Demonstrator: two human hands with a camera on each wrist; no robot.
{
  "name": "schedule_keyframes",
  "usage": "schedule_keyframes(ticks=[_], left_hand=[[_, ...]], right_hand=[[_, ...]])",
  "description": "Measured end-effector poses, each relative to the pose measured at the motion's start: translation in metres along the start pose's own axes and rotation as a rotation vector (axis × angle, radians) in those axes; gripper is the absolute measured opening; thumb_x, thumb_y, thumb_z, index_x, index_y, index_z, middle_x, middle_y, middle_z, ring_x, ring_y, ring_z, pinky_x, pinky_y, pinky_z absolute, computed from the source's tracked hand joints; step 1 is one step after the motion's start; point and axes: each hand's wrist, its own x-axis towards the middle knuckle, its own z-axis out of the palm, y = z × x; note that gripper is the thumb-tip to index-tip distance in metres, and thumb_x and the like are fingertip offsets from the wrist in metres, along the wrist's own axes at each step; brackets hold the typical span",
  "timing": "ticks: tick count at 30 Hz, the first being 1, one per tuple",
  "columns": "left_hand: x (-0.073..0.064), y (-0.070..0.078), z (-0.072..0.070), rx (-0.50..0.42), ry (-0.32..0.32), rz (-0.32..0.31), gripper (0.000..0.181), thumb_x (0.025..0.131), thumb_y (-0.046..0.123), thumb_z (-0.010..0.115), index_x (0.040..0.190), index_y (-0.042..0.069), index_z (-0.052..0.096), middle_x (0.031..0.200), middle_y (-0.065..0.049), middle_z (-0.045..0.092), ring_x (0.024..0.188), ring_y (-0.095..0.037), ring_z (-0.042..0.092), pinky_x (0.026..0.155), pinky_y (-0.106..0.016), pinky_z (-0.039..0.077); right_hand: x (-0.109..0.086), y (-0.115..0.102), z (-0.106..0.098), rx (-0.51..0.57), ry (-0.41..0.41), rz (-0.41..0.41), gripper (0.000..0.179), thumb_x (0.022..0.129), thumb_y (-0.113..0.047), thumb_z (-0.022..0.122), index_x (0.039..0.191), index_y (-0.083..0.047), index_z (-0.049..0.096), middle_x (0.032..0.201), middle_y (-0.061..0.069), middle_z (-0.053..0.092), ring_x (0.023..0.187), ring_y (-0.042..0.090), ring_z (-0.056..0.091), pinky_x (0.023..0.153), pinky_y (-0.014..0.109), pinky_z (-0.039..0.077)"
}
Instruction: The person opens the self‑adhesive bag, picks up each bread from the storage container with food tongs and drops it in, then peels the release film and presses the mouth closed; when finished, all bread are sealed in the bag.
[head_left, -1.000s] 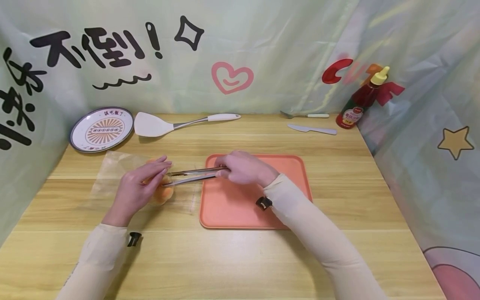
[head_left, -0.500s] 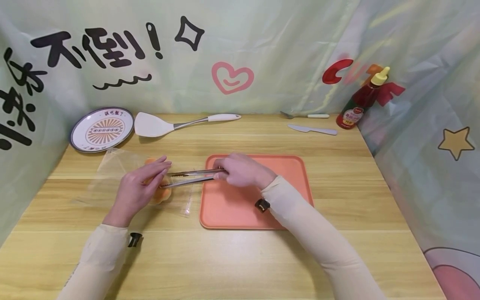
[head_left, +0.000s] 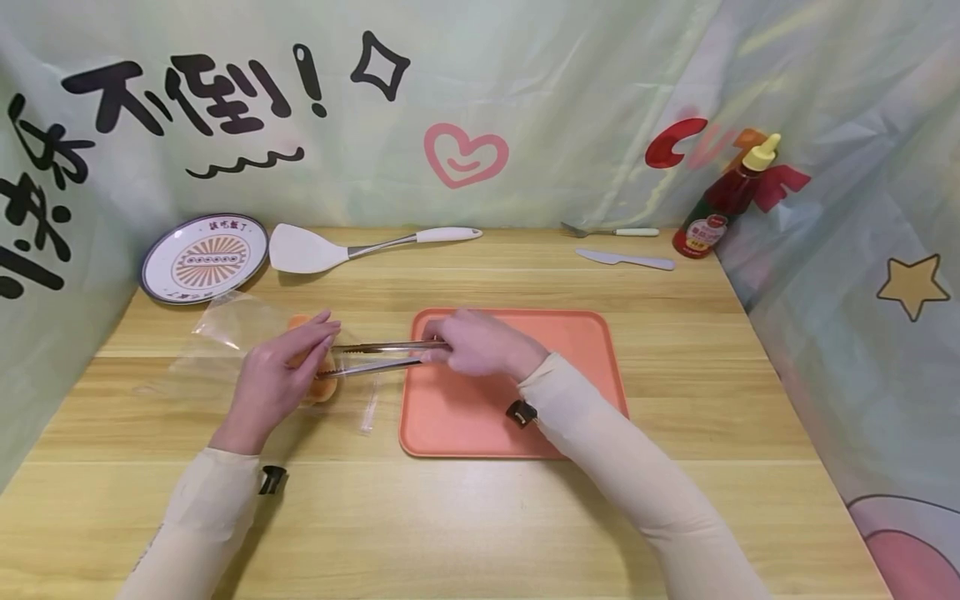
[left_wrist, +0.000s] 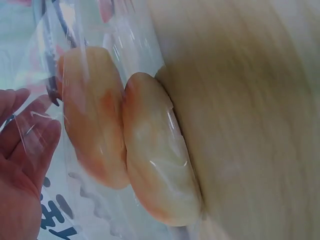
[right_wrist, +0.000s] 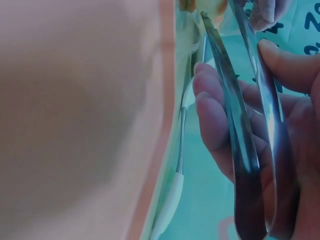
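Two oblong bread rolls [left_wrist: 160,150] lie side by side inside a clear plastic bag [head_left: 225,321] at the left of the table. My left hand [head_left: 277,371] is over the bag and pinches its film between thumb and fingers; in the head view it hides most of the rolls. My right hand [head_left: 480,342], above the tray, grips metal tongs [right_wrist: 242,150] pointing left. The tongs' arms stand apart, and their toothed tips reach the rolls beside my left fingers. Whether the tips clamp a roll is hard to tell through the film.
A pink tray [head_left: 480,417] lies under my right hand. Along the back are a patterned plate [head_left: 202,258], a white spatula [head_left: 307,250], a fork [head_left: 607,232], a knife [head_left: 622,259] and a red sauce bottle [head_left: 720,208]. A printed curtain [head_left: 555,108] stands behind them.
My right hand and the tongs have shifted slightly left. The bag and its right edge have slid left too, and its far corner has risen against the plate. My left hand has barely moved.
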Motion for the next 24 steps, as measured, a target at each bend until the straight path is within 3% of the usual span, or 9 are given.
schedule_keyframes(ticks=[7,13,19,24], left_hand=[[-0.001,-0.002,0.0,0.018,0.007,-0.012,0.025,0.083,-0.005,0.074,0.107,0.004,0.075,0.117,-0.013,0.068,0.105,-0.032,0.067,0.093,-0.036,0.05],[0.0,-0.002,-0.002,0.034,0.006,-0.013,0.026,0.084,-0.006,0.074,0.107,0.004,0.075,0.116,-0.013,0.068,0.102,-0.033,0.068,0.083,-0.051,0.052],[0.0,-0.002,-0.004,0.032,0.015,-0.021,0.025,0.084,-0.006,0.074,0.107,0.004,0.075,0.115,-0.013,0.069,0.097,-0.034,0.069,0.08,-0.049,0.054],[0.001,-0.002,-0.005,0.03,0.036,-0.013,0.025,0.082,-0.007,0.075,0.105,0.003,0.076,0.112,-0.013,0.07,0.095,-0.033,0.07,0.079,-0.045,0.053]], right_hand=[[-0.003,0.002,0.002,-0.005,-0.029,0.017,0.02,0.099,-0.033,0.061,0.103,-0.014,0.067,0.062,-0.005,0.043,0.053,0.006,0.034,0.053,0.023,0.033],[-0.013,0.002,-0.004,0.0,-0.029,0.025,0.02,0.097,-0.031,0.064,0.105,-0.013,0.067,0.07,-0.005,0.054,0.058,0.007,0.04,0.058,0.024,0.037],[-0.028,0.005,-0.015,0.021,-0.03,0.048,0.026,0.098,-0.031,0.063,0.111,-0.008,0.068,0.078,-0.002,0.059,0.064,0.012,0.046,0.06,0.028,0.039],[-0.045,0.008,-0.028,0.066,-0.012,0.102,0.031,0.097,-0.028,0.065,0.12,-0.008,0.067,0.1,0.0,0.067,0.082,0.011,0.059,0.074,0.031,0.05]])
